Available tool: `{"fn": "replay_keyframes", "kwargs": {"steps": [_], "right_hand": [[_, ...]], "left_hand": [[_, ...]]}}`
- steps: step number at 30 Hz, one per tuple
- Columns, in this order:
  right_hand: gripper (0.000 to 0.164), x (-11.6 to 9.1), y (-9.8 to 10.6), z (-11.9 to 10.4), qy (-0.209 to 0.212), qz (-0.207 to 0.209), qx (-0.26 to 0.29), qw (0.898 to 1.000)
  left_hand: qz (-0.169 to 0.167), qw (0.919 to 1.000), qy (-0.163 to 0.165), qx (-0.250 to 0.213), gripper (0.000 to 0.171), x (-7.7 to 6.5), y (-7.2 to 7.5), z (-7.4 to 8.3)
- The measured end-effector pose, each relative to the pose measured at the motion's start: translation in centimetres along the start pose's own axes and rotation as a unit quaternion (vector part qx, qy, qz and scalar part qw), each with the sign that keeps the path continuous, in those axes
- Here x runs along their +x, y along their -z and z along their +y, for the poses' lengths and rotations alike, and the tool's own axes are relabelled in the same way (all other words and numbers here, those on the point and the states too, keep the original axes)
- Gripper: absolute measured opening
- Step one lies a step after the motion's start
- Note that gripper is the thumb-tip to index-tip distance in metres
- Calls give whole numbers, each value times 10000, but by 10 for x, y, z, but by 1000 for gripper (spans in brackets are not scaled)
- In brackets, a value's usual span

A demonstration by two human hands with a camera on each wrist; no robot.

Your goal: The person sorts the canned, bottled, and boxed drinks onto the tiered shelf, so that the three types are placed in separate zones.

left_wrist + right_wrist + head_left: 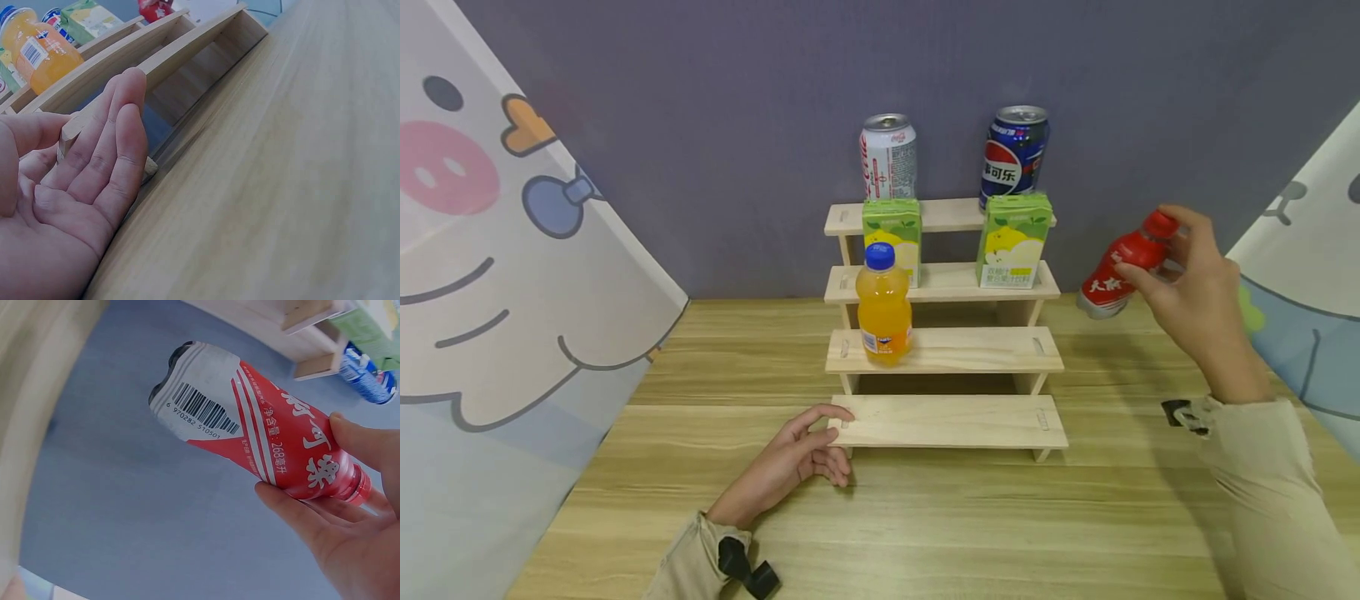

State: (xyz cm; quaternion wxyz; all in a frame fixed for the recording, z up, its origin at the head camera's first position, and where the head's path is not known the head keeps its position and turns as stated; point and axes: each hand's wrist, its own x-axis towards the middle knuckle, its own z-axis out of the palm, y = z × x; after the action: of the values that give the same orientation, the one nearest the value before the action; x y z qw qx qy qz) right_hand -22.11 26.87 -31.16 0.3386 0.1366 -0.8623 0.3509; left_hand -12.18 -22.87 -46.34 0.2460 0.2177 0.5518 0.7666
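My right hand (1198, 292) grips a red cola bottle (1126, 265) by its upper part, in the air right of the stepped wooden rack (955, 421). The bottle tilts, its red cap toward the palm and its pale base down to the left. In the right wrist view, the bottle (250, 425) shows its barcode, with the thumb and fingers on either side. My left hand (797, 454) holds the left end of the rack's lowest step between thumb and fingers. An orange soda bottle (883, 312) with a blue cap stands on the left of the second step up.
Two green juice cartons, one left (893, 229) and one right (1015, 242), stand on the third step. On the top step are a white and red can (889, 158) and a blue cola can (1015, 154). Cartoon-print cloths flank the wooden table (722, 358); a grey panel rises behind.
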Motion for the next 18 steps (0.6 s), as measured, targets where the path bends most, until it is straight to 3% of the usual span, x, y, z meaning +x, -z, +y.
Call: {"fn": "replay_keyframes", "kwargs": {"steps": [18], "right_hand": [[86, -3, 12, -52, 502, 209, -100, 9985]], "left_hand": [[14, 10000, -5, 36, 33, 1, 0, 2]]}}
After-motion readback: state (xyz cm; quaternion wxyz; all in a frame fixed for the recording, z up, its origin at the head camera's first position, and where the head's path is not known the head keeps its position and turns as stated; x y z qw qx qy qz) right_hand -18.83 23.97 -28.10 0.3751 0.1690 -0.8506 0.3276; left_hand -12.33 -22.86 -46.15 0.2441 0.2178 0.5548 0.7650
